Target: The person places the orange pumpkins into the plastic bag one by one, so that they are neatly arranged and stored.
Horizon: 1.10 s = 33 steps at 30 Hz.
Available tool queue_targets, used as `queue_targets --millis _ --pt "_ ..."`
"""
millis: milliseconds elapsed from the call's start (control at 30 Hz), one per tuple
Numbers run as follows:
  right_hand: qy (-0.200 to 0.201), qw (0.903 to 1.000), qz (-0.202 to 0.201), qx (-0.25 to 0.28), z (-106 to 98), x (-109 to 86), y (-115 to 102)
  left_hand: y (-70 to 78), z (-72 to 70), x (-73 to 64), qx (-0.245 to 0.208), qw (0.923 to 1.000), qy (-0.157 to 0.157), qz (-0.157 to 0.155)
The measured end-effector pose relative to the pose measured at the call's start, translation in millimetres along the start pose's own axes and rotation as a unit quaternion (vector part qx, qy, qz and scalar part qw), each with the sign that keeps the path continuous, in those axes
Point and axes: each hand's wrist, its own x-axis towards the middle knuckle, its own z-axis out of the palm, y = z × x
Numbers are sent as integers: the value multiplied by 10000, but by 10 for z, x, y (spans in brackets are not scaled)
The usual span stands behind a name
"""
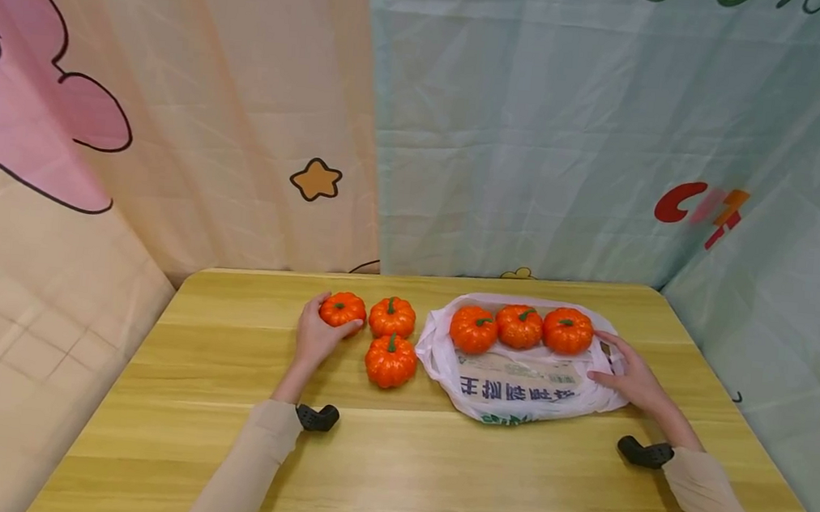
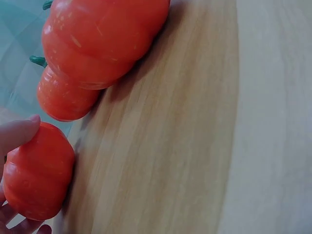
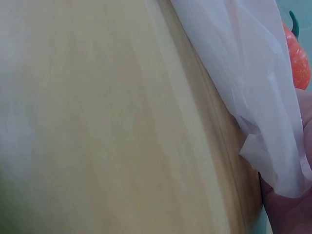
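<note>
My left hand (image 1: 319, 333) grips a small orange pumpkin (image 1: 343, 309) with a green stem, thumb on its near side and fingers around its far side. Beside it on the table stand a second pumpkin (image 1: 392, 318) and, nearer, a third pumpkin (image 1: 390, 361). To the right lies a white plastic bag (image 1: 514, 407) with printed lettering. Three more pumpkins, among them a rightmost pumpkin (image 1: 568, 331), sit in a row at its opening. My right hand (image 1: 630, 373) rests at the bag's right edge, thumb and fingers spread. White plastic (image 3: 258, 83) covers part of it in the right wrist view.
A wooden table (image 1: 434, 478) holds everything, its back edge close to a printed curtain (image 1: 537, 137). Black bands with small dark devices, a left one (image 1: 318, 418) and a right one (image 1: 645, 453), sit on both wrists.
</note>
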Motion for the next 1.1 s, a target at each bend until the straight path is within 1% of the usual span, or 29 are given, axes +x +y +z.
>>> queue_targets --millis 233,400,533,667,767,867,1000,1100 --pt "-60 9999 143 -18 -9 2 -2 19 -28 8 4 9999 -23 -107" --pt "-67 9999 158 -1 -18 -2 -15 20 -27 6 -20 9999 35 -94" --pt "-57 9999 124 -5 -16 -8 -36 -8 -18 -18 -17 9998 182 -39" --pt "-37 10000 27 11 -7 0 -52 -34 8 -38 -42 9990 437 67" --pt "-14 10000 -22 15 -4 7 -53 -37 36 -47 -114 9980 618 118" --pt "-4 10000 -5 31 -9 5 -42 -35 59 -58 -192 9971 728 133" --pt "-26 10000 15 52 -15 -7 -40 -32 71 -81 -293 9961 832 29" --pt "-49 10000 2 37 -19 -7 -39 -23 66 -107 -354 9952 904 -115"
